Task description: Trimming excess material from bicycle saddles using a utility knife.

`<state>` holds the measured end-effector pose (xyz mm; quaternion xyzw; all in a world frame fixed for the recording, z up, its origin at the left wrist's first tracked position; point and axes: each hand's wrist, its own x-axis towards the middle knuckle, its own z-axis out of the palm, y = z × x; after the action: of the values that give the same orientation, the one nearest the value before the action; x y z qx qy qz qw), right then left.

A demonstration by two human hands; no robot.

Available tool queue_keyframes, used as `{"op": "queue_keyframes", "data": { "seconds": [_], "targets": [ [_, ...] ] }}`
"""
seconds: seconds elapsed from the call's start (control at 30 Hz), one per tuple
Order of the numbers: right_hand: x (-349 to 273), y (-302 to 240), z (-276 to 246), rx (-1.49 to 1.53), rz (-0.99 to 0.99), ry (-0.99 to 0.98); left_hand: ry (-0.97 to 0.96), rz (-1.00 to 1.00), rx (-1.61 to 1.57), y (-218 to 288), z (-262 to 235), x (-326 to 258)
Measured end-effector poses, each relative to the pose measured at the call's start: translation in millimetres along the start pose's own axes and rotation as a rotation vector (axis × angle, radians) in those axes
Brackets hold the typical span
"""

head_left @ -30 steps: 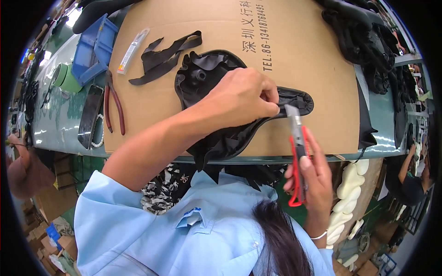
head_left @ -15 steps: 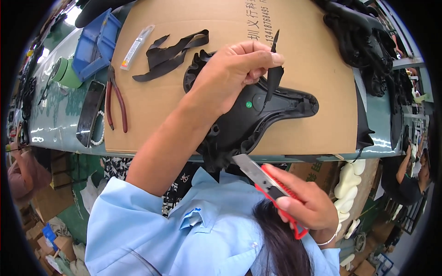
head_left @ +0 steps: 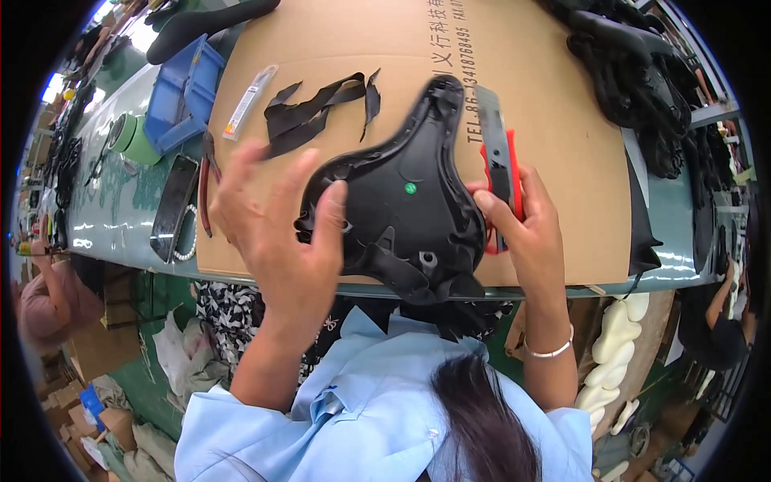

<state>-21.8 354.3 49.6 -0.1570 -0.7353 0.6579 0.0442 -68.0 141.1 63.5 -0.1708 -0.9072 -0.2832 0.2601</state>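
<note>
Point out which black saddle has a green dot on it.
The upturned saddle held between the left hand and right hand; the saddles piled top right show no dot.

Saddle shell (head_left: pixel 401 201) lies on the cardboard sheet (head_left: pixel 562 120), between left hand (head_left: pixel 281 233) and right hand (head_left: pixel 522 217) — knife (head_left: pixel 499 161) on its right edge. Behind it, trimmed strips (head_left: pixel 313 108). Left of the sheet — pliers (head_left: pixel 206 193), phone (head_left: pixel 173 209), tape roll (head_left: pixel 132 138), bin (head_left: pixel 181 100).
</note>
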Motion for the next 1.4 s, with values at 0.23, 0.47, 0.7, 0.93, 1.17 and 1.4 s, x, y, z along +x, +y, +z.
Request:
{"op": "queue_keyframes", "data": {
  "seconds": [0.23, 0.47, 0.7, 0.93, 1.17, 1.4],
  "targets": [
    [-28, 1, -19, -0.111, 0.058, 0.021, -0.583, -0.080, -0.315, 46, 44, -7],
    [-85, -18, -38, -0.761, -0.354, -0.034, -0.438, 0.049, -0.546, 37, 46, -22],
    [-95, -40, -11, -1.243, -0.319, -0.082, -0.299, 0.047, -0.626, 37, 52, -31],
    [-130, -25, 11, -1.267, -0.084, -0.074, -0.018, -0.181, -0.835, 30, 55, -28],
    [-67, -24, -8, -1.213, -0.320, -0.042, -0.193, -0.652, -1.138, 41, 13, -40],
    [26, -32, -30, -0.628, -0.216, -0.380, -0.668, -0.056, -1.014, -14, 43, 71]
  ]
}}
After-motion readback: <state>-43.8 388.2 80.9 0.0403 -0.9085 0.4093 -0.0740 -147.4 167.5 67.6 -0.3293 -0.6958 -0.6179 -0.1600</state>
